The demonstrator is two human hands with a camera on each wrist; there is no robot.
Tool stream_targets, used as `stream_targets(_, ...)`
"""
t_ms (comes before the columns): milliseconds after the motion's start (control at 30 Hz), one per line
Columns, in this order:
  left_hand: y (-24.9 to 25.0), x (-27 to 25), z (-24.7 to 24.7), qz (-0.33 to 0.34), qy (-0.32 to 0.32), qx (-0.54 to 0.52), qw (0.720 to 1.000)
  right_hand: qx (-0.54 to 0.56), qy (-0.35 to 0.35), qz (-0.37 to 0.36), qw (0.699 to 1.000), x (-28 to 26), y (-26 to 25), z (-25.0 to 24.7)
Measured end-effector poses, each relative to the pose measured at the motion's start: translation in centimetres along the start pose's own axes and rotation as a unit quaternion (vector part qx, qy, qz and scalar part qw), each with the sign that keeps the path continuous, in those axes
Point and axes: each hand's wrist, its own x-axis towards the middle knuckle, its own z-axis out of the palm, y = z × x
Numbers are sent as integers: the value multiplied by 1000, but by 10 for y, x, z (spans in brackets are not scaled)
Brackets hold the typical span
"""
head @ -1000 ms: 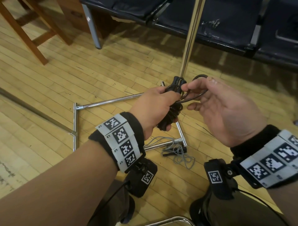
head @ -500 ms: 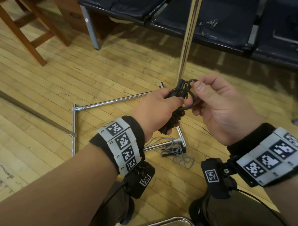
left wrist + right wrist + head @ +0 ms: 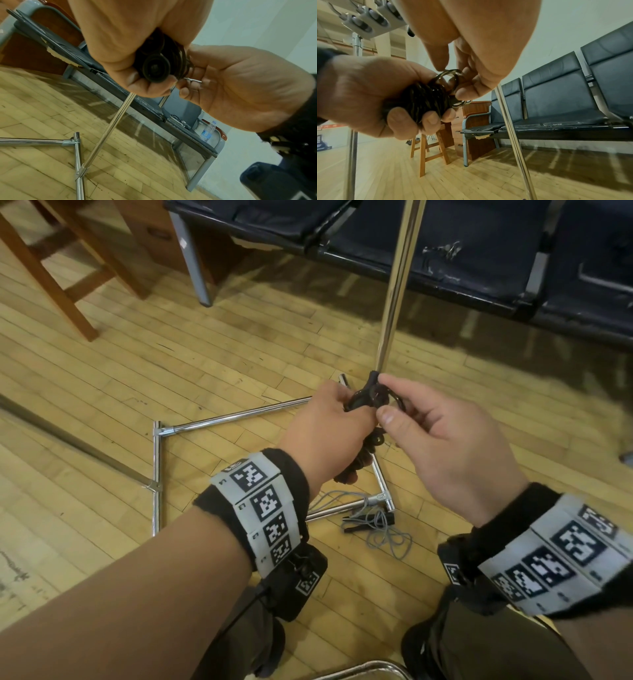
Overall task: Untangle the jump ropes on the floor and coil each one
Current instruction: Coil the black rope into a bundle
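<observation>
Two hands together: my left hand (image 3: 329, 436) grips coiled black jump rope (image 3: 364, 402), bundled tight; right hand (image 3: 442, 446) pinches its last loop.

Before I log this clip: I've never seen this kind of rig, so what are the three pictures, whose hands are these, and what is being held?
No machine here: a person works with bare hands, wearing a camera on the head and one on each wrist. The bands with black-and-white squares sit on the wrists.

The head view looks down at both hands over a wooden floor. The two wrist views look along each hand from below.

The left hand grips a black jump rope, bundled in coils with its handle end showing in the left wrist view. The right hand pinches a loop of that rope at the top of the bundle.

On the floor lie a grey jump rope, still loose, and a chrome tube frame. Dark bench seats stand behind.
</observation>
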Motion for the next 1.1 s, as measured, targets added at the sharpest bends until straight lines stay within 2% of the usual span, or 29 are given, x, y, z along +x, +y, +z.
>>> stream_targets(233, -3, -3, 3, 43, 2, 40, 998, -22, 14, 21, 999, 5, 4, -2)
stream_targets(500, 0, -7, 5, 57, -19, -8, 998, -68, 32, 14, 997, 8, 9, -1)
stream_targets(633, 3, -10, 8, 53, -40, -7, 998, -75, 18, 31, 997, 10, 14, -3)
stream_targets(767, 3, -9, 8, 52, -41, -9, 998, -92, 4, 18, 996, 11, 14, -6)
stream_targets(933, 1, -10, 6, 47, -40, 5, 998, -129, -48, 5, 990, 11, 11, -6)
stream_targets(1100, 6, -12, 6, 16, -68, -37, 997, -108, -40, 14, 993, 12, 13, -8)
